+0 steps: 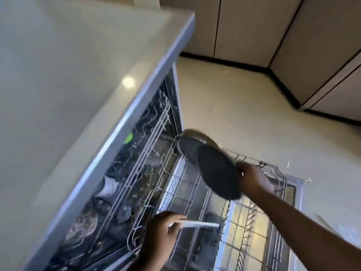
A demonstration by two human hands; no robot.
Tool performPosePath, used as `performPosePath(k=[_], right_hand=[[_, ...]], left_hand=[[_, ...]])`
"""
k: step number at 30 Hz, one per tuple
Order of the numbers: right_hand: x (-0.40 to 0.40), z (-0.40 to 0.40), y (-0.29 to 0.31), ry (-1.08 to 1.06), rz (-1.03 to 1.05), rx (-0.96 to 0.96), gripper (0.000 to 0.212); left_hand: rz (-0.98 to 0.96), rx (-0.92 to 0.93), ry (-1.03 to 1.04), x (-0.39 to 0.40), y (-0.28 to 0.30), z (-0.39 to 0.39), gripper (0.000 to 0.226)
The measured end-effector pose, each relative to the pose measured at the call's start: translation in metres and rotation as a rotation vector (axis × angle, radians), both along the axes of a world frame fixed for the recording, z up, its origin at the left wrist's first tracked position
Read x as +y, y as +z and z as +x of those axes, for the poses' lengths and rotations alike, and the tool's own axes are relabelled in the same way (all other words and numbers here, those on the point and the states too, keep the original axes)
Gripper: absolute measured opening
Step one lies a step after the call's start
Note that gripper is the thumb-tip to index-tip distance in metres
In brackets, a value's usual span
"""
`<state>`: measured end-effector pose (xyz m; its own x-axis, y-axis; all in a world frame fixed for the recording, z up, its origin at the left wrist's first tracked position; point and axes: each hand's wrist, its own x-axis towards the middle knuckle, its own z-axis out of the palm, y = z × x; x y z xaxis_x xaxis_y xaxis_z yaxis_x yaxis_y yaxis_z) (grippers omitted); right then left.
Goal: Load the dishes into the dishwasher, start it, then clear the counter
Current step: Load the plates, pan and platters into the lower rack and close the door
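Loading step: dishes are being put into the open dishwasher; starting it and clearing the counter are judged not yet done.
Counter: seen across the upper left of the frame, its edge running diagonally above the machine.
Upper rack: seen below the counter edge, left of centre, with blurred items already in it.
Left hand: found at lower centre, fingers curled round a thin white utensil that points right; what kind of utensil cannot be told.
Lower rack: pulled out over the open door, lower right of centre, its tines mostly bare.
Dark plates: two are held tilted at centre, above the far end of the lower rack.
Right hand: seen right of centre, pinching the rim of the nearer plate; the fingertips are blurred.
Next move, as judged: the plates would need lowering on edge between the tines, one per slot, then releasing.
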<state>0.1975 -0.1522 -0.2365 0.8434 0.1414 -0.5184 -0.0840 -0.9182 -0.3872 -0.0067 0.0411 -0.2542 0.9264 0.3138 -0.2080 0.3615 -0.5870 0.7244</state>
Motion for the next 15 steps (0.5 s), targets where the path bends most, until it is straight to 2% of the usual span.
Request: performPosePath(k=[3,9,12,15], right_hand=[[0.02,0.026,-0.034,0.087,0.072,-0.106,0.025],[0.042,0.043,-0.085,0.28,0.151,-0.253,0.036],[0.05,0.042,-0.098,0.359,0.157,-0.324,0.035],[0.052,0.04,-0.104,0.288,0.228,-0.375,0.037]], left_hand=[[-0.011,-0.102,0.018,-0.008,-0.026,0.006,0.025],[-0.076,-0.156,0.096,-0.019,-0.076,0.014,0.011],[-0.187,-0.121,0.169,-0.026,-0.086,0.015,0.019],[-0.23,-0.106,0.198,-0.031,-0.089,0.016,0.026]])
